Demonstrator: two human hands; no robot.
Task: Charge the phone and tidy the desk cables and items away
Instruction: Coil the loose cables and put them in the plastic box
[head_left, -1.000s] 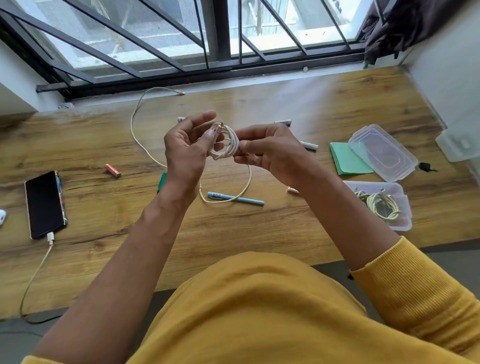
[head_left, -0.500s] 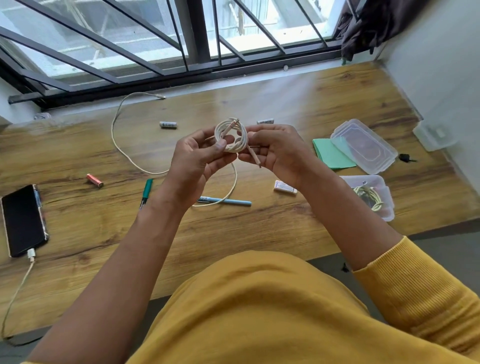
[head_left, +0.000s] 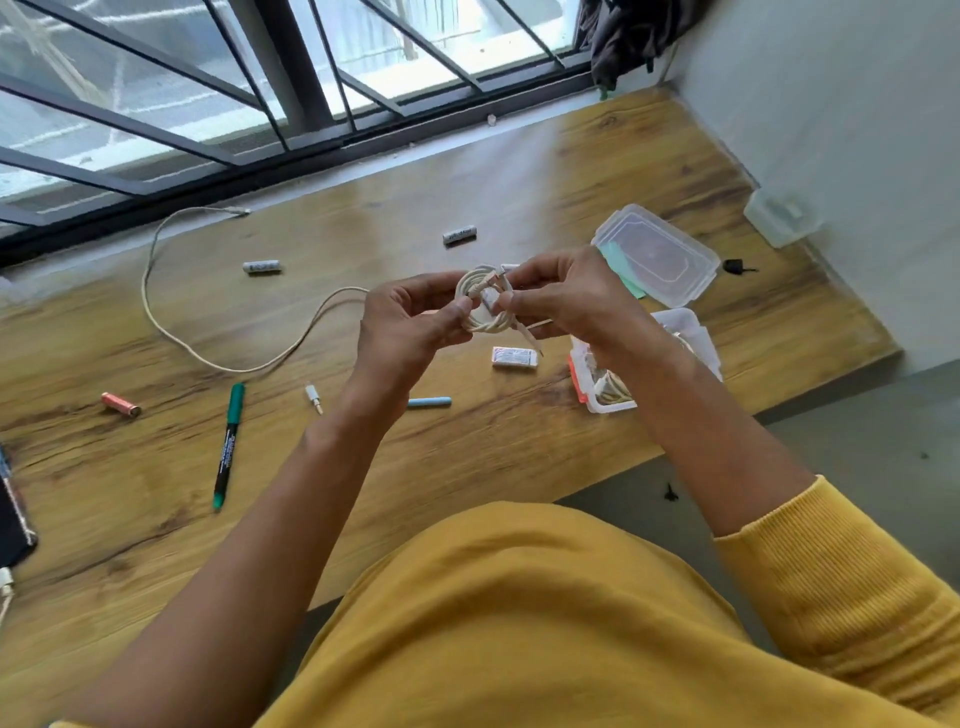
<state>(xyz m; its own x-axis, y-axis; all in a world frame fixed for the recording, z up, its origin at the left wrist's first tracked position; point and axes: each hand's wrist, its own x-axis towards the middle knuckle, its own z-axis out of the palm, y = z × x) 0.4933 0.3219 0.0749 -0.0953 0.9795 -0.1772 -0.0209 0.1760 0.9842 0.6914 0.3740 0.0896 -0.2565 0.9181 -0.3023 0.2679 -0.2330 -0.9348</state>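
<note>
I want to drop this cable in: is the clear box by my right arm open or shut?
Open: the box has no lid on, a coiled cable shows inside, and its lid lies apart behind it.

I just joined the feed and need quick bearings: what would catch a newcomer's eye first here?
Both hands, the left hand and right hand, hold a coiled white cable above the middle of the wooden desk. To the right, an open clear plastic box already holds another coiled cable, its lid lying behind it. A green marker and a loose cable lie on the left.
</note>
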